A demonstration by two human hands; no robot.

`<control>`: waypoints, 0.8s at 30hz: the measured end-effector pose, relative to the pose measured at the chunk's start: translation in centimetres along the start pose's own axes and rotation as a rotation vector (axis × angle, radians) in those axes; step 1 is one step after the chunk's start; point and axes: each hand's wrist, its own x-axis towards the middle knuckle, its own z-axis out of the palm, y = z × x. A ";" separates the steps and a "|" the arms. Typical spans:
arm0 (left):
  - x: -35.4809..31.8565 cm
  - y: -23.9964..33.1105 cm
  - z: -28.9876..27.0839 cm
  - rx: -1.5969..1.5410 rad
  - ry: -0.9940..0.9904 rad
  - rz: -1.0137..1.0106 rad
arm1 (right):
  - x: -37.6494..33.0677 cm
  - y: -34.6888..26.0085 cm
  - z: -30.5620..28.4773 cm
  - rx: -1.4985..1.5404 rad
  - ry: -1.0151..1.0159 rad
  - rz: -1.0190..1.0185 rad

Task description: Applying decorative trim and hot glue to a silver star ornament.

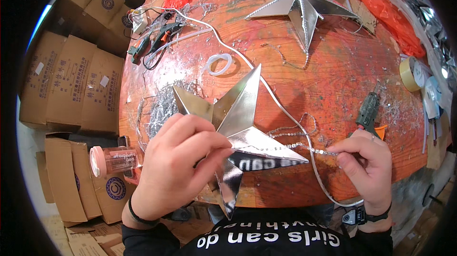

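A shiny silver five-pointed star (243, 113) with raised ridges lies tilted near the table's front edge. A thin rhinestone chain (312, 150) runs along the ridge of its right-hand point and off past the tip. My left hand (181, 156) is over the star's middle, thumb and fingers pinched together at the chain's left part; the exact grip is partly hidden. To the right, my right hand (364, 160) pinches the chain between thumb and forefinger, off the star's tip. A loose loop of the chain rests on the table behind that point.
A second silver star (302, 6) stands at the back. One glue gun (369, 108) lies right, another (159, 39) back left. A white cable (238, 51) crosses the table. Silver chain heaps (166, 108), a tape roll (412, 72) and a pink-lidded jar (112, 160) lie around; cartons (71, 80) stand left.
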 end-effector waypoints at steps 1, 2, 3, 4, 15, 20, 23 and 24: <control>0.0 -0.1 -0.1 -0.026 0.024 -0.006 | 0.1 -0.2 -0.2 -0.017 0.002 0.013; -0.1 0.0 -0.3 -0.097 0.015 -0.069 | 0.2 -0.3 -0.2 -0.032 0.004 0.027; -0.1 0.0 -0.7 -0.169 0.007 -0.132 | 0.1 -0.3 -0.2 -0.021 -0.016 0.036; -0.2 -0.1 -0.9 -0.241 -0.002 -0.195 | 0.0 -0.2 -0.2 -0.010 -0.036 0.045; -0.7 -0.9 -0.9 -0.447 -0.118 -0.482 | 0.2 0.1 0.7 0.095 -0.239 0.082; -0.9 -1.7 -0.8 -0.387 -0.136 -0.456 | 0.1 0.3 1.2 0.121 -0.260 0.089; -0.6 -1.8 -0.7 -0.351 -0.163 -0.492 | 0.0 0.1 1.4 0.112 -0.272 0.108; -0.5 -1.9 -0.7 -0.440 -0.159 -0.534 | -0.1 -0.1 1.4 0.106 -0.275 0.115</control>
